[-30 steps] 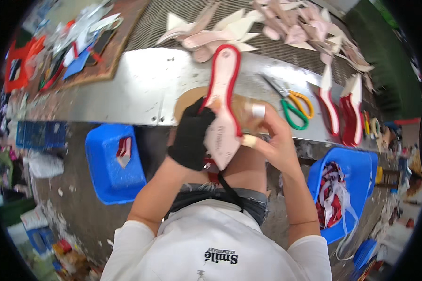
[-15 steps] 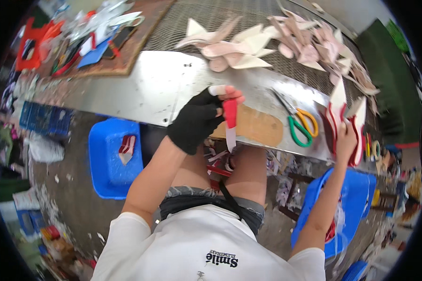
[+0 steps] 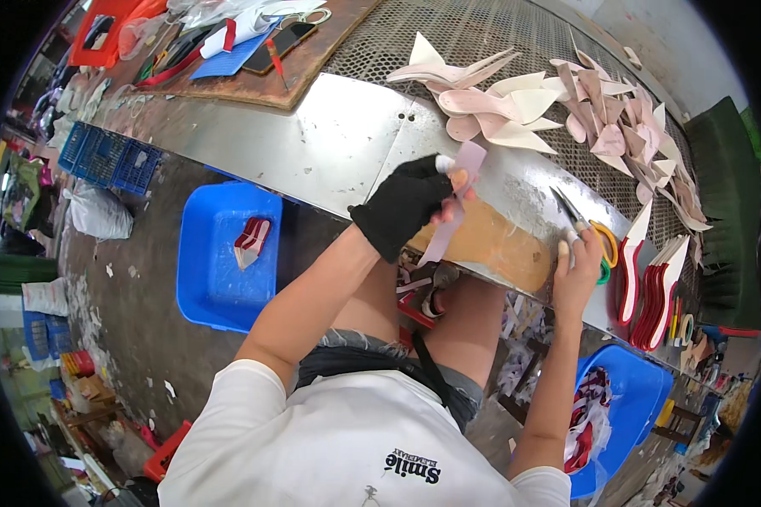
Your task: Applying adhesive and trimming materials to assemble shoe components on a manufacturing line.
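My left hand (image 3: 406, 203), in a black fingerless glove, is closed on a pale pinkish strip (image 3: 445, 235) above the metal bench top. Under it lies a tan sole-shaped board (image 3: 503, 251). My right hand (image 3: 577, 275) reaches over scissors (image 3: 565, 205) with green and orange handles, its thumb and fingers apart; it partly covers the handles, and whether it touches them is unclear. Just to its right are a red-edged white shoe piece (image 3: 630, 270) and a stack of similar red-edged pieces (image 3: 659, 296).
Pale insole-like pieces (image 3: 499, 101) and a larger heap (image 3: 613, 118) lie on the mesh surface beyond. A wooden board (image 3: 330, 42) holds a phone and tools. Blue tubs stand at left (image 3: 196, 279) and right (image 3: 643, 389), with red-edged pieces inside. Tape rolls sit at far right.
My right hand has let go of the red-edged shoe pieces and moved left to the scissors. My left hand has turned the strip, now showing its pale side. The view has shifted.
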The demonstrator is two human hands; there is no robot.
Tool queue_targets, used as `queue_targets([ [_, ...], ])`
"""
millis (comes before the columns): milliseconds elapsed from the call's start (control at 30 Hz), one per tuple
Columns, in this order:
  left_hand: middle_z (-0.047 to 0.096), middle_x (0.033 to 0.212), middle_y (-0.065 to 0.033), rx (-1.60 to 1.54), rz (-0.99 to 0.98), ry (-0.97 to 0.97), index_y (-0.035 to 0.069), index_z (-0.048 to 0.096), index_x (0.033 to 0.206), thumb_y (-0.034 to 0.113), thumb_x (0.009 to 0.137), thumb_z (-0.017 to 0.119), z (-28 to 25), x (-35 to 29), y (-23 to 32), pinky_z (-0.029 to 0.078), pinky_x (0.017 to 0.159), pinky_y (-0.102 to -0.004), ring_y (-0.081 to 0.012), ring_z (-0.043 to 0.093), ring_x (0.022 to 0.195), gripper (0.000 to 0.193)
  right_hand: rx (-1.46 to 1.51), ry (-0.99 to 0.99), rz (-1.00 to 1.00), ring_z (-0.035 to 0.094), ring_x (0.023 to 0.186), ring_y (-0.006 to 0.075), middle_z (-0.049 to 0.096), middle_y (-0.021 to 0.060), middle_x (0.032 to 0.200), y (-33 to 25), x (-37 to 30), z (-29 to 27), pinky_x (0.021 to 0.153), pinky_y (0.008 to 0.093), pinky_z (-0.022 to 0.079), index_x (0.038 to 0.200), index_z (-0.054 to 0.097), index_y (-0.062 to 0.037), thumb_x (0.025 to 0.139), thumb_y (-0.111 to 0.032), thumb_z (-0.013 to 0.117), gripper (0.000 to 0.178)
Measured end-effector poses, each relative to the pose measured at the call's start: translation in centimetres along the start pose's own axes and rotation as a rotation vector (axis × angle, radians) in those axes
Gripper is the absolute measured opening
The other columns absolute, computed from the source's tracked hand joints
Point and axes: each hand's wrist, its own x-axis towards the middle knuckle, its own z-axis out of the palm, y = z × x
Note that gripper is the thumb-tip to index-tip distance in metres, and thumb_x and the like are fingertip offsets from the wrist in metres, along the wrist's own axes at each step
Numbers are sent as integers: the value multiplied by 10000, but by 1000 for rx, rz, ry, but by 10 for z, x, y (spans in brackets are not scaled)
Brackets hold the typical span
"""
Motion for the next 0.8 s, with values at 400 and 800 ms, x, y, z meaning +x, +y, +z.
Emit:
queue_targets([
  [400,573,726,-78,-403,-193,-546,-1,531,919,174,831,618,13,-14,-33,375,421,-203,-100,493,469,215,1984,-659,68,607,1023,285,599,228,1140,-96,57,11,728,318,535,925,642,59,783,-69,638,191],
  [800,641,1064,-170,1505,398,194,167,541,1267,283,806,594,-119,187,78,483,843,-394,-305,622,964,479,1737,-489,369,581,651,187,569,54,715,-49,24,-5,626,316,477,876,592,-12,830,-266,677,271],
])
